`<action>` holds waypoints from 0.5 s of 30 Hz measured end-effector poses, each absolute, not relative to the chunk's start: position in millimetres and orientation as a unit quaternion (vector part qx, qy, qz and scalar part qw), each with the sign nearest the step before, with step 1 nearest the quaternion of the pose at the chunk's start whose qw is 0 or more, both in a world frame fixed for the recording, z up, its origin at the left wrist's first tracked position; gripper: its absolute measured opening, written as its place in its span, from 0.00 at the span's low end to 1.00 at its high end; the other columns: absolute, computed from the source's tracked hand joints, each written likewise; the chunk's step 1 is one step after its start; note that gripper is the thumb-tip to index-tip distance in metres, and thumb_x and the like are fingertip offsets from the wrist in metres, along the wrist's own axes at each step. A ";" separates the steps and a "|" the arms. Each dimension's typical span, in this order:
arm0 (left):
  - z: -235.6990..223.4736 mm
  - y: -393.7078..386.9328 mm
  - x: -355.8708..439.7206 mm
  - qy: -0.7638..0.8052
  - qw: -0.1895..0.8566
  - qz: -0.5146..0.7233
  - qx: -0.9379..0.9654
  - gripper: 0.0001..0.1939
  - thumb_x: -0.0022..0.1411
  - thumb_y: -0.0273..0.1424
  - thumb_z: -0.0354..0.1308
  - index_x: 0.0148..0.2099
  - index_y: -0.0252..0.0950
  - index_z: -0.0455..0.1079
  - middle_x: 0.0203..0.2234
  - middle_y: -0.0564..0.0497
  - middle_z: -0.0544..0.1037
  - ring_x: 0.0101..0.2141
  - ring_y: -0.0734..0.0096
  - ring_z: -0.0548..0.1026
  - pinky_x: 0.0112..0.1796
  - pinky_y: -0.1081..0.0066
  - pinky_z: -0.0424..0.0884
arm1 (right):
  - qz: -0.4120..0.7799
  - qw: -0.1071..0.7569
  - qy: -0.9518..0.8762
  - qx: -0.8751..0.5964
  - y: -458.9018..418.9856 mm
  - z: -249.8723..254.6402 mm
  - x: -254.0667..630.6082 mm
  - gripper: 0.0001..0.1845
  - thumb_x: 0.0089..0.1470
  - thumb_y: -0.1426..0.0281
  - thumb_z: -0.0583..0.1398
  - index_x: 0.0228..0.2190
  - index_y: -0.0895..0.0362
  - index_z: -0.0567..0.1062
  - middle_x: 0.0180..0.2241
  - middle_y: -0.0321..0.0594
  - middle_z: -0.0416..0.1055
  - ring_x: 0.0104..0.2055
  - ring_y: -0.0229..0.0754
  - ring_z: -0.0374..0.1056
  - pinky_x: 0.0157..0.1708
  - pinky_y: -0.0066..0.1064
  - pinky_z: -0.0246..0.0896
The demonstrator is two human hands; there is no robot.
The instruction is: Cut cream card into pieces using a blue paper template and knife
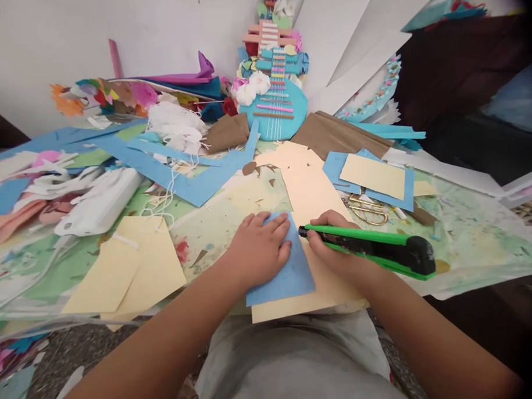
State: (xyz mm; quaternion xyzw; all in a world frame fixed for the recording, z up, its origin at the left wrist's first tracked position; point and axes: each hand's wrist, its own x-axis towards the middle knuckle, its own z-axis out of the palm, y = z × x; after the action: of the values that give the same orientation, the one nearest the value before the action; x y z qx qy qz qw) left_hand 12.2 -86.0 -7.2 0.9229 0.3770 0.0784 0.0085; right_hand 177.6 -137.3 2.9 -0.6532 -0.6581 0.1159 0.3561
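My left hand (261, 249) lies flat with its fingers spread on a blue sheet of paper (290, 280), pressing it down. Under the blue sheet is a larger cream sheet (311, 186), whose lower edge shows near the table's front. In my right hand (333, 246) is a green and black utility knife (381, 245), its front end at the right edge of the blue sheet. Whether the blade is out I cannot make out. The fingers of my right hand are closed around the knife.
Cream sheets (154, 256) and a white power strip (102, 199) lie to the left. Blue paper strips (199, 181) and white string (176, 127) are behind. Scissors (368, 207) and stacked blue and cream cards (374, 175) lie right. A turquoise paper guitar (274, 115) leans at the wall.
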 end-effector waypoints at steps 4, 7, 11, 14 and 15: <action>-7.9 -86.1 12.8 0.374 0.012 0.076 0.924 0.23 0.62 0.37 0.40 0.57 0.36 0.59 0.56 0.54 0.60 0.52 0.55 0.58 0.51 0.56 0.54 | 0.107 0.338 -0.659 -0.663 -145.5 5.7 175.6 0.06 0.47 0.65 0.55 0.29 0.52 0.65 0.24 0.30 0.71 0.25 0.35 0.66 0.23 0.25 0.56; -5.4 -87.5 13.2 0.378 0.023 0.072 0.923 0.26 0.61 0.42 0.40 0.57 0.35 0.59 0.57 0.52 0.60 0.53 0.54 0.58 0.52 0.55 0.53 | 0.086 0.340 -0.663 -0.661 -148.1 4.7 174.3 0.05 0.47 0.65 0.55 0.29 0.52 0.64 0.22 0.30 0.70 0.23 0.35 0.66 0.21 0.24 0.56; -3.3 -87.9 13.2 0.377 0.034 0.063 0.923 0.33 0.57 0.50 0.41 0.58 0.34 0.58 0.57 0.50 0.58 0.54 0.51 0.55 0.53 0.54 0.51 | 0.062 0.335 -0.669 -0.660 -151.7 2.8 173.0 0.05 0.46 0.65 0.55 0.28 0.52 0.65 0.20 0.30 0.69 0.21 0.36 0.65 0.20 0.24 0.55; -4.9 -86.5 12.8 0.378 0.031 0.057 0.924 0.34 0.56 0.52 0.41 0.58 0.37 0.57 0.57 0.51 0.58 0.55 0.52 0.55 0.53 0.55 0.51 | 0.040 0.326 -0.665 -0.671 -156.2 3.7 171.7 0.06 0.45 0.65 0.54 0.28 0.52 0.65 0.18 0.31 0.67 0.19 0.36 0.64 0.19 0.25 0.54; -5.7 -86.1 12.6 0.378 0.030 0.056 0.924 0.34 0.56 0.52 0.41 0.59 0.37 0.56 0.57 0.51 0.58 0.55 0.52 0.55 0.53 0.55 0.51 | 0.038 0.322 -0.665 -0.673 -157.8 4.2 171.3 0.05 0.45 0.65 0.54 0.28 0.52 0.64 0.18 0.31 0.67 0.19 0.36 0.64 0.19 0.26 0.54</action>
State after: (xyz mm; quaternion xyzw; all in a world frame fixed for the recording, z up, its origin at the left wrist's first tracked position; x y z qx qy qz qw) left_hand 12.6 -86.1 -5.7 0.9237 0.3779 0.0557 0.0296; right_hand 171.3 -157.8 4.2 -0.6734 -0.6645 0.0380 0.3218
